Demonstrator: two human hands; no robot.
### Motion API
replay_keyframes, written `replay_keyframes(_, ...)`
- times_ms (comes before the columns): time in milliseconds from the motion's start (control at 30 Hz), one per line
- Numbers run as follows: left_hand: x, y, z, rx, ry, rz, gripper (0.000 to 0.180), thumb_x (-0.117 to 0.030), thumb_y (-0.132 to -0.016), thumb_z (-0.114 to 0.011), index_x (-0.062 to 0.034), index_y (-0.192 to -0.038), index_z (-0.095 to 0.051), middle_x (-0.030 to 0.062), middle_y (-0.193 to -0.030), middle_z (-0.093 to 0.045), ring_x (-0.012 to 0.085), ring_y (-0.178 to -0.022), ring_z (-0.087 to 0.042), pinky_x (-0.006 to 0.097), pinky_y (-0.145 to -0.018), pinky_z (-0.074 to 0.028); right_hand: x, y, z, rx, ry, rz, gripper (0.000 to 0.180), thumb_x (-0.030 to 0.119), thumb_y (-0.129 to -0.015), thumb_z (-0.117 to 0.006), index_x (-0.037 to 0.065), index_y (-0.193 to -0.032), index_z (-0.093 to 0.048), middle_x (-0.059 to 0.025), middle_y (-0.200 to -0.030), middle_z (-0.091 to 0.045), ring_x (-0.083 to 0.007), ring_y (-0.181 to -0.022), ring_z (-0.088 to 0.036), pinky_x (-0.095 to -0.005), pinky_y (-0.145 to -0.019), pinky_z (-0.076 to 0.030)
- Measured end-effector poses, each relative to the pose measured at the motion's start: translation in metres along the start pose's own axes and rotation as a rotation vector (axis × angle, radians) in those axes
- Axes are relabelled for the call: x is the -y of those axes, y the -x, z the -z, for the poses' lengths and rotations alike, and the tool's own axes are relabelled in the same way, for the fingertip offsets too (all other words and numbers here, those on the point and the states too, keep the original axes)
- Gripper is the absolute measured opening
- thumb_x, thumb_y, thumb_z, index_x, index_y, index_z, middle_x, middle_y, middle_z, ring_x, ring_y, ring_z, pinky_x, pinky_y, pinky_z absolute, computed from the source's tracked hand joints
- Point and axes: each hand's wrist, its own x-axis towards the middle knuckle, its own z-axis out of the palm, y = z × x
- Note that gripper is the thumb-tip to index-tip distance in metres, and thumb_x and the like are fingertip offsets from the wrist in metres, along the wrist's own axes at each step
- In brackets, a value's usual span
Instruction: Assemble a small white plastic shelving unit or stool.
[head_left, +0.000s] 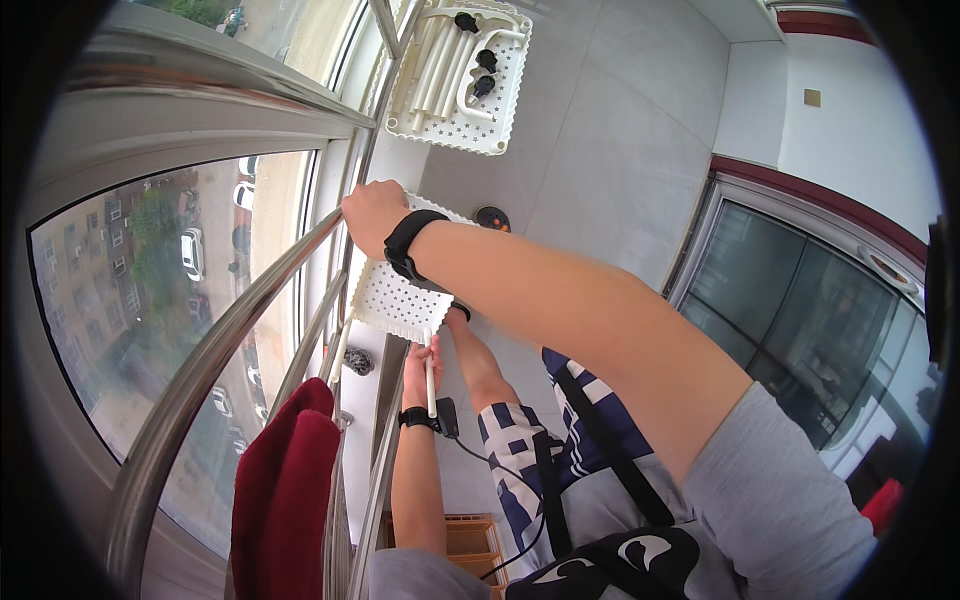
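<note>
My right hand [378,215] is closed at the metal railing [270,280], beside the far part of a white basket-like shelf tray. Its fingertips are partly hidden. This shelf tray [395,300] has a scalloped rim and small holes, and my right wrist and forearm cover part of it. My left hand [422,362], below the tray's near edge, has its fingers around a white tube [431,380]. The tube's upper end meets the tray's near corner. Another pale tube slants down from the tray's left corner beside the railing.
Farther off on the floor lies a second white tray [505,120] with several loose tubes and black casters [486,60]. A dark round object [492,218] sits beyond my right forearm. Red cloth [288,480] hangs on the railing by the window. A glass sliding door [790,300] stands at the right.
</note>
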Motion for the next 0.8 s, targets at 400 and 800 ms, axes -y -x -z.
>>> replay_keyframes(400,0.003,0.0,-0.015,-0.027,-0.147,-0.016,0.03,-0.006,-0.097,-0.039,0.0017,-0.126,-0.039,0.0144,-0.112,-0.061,0.0181,-0.093,-0.065,0.022,-0.07,-0.058,-0.178,-0.056,0.006,-0.483,-0.571,-0.404,0.043,0.035,-0.086,-0.057,-0.006,-0.094,-0.065,-0.0264,-0.097,-0.066,-0.0353,-0.084,-0.068,-0.041,-0.079,-0.054)
replay_keyframes(800,0.0,0.063,-0.03,0.068,-0.07,0.151,0.014,-0.013,-0.097,-0.049,-0.0018,-0.105,-0.051,0.0026,-0.086,-0.06,0.0052,-0.062,-0.053,0.017,-0.05,-0.046,-0.177,-0.099,0.02,-0.363,-0.668,-0.496,0.036,0.025,-0.079,-0.061,-0.008,-0.093,-0.064,-0.0224,-0.096,-0.067,-0.0362,-0.092,-0.067,-0.0415,-0.081,-0.054)
